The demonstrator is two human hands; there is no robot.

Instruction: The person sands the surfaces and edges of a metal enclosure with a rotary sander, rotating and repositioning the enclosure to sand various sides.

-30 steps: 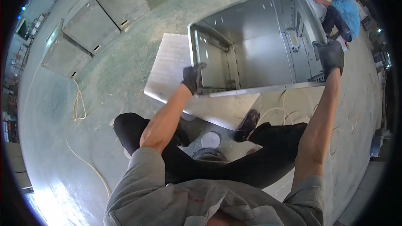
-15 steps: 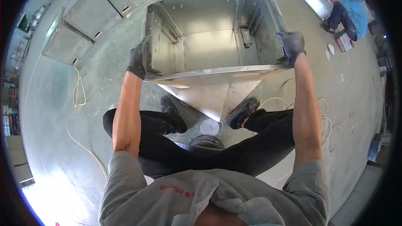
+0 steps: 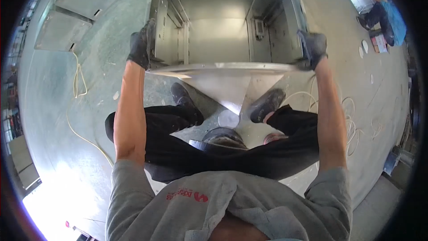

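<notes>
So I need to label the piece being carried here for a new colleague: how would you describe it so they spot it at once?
Look at the top middle of the head view, above the person's dark trousers. There the gloved left hand and right hand grip the two sides of an open metal cabinet, its bare inside with brackets facing the camera. Unlike the flat closed panels on the concrete floor at upper left, it is a deep open box.

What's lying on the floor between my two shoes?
In the head view, a white round disc lies on the floor between the left shoe and right shoe.
</notes>
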